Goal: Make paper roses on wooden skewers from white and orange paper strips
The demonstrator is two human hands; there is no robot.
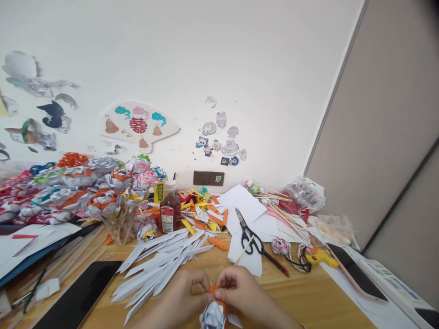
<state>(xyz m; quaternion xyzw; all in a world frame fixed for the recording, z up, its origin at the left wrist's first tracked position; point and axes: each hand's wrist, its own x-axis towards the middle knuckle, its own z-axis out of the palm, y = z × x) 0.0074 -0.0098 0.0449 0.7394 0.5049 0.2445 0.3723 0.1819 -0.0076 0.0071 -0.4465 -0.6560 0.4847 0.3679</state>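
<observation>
At the front edge of the table I hold a white and orange paper flower point(213, 315), low in the picture and partly cut off by its lower edge. The fingers of my left hand point(192, 290) pinch its orange paper from the left. My right hand point(238, 288) is closed on the same orange part, its fingertips close to the left ones. A thin wooden stick point(244, 250) slants up from behind my right hand. White folded paper strips point(164, 260) lie spread out just beyond my left hand.
Black scissors point(252, 237) lie on white paper point(240, 201). To the right are a yellow glue gun point(322, 257) and a phone point(356, 272); another phone point(80, 292) lies left. A bottle point(169, 208) stands beside finished paper flowers point(103, 196) and orange and yellow scraps point(202, 214).
</observation>
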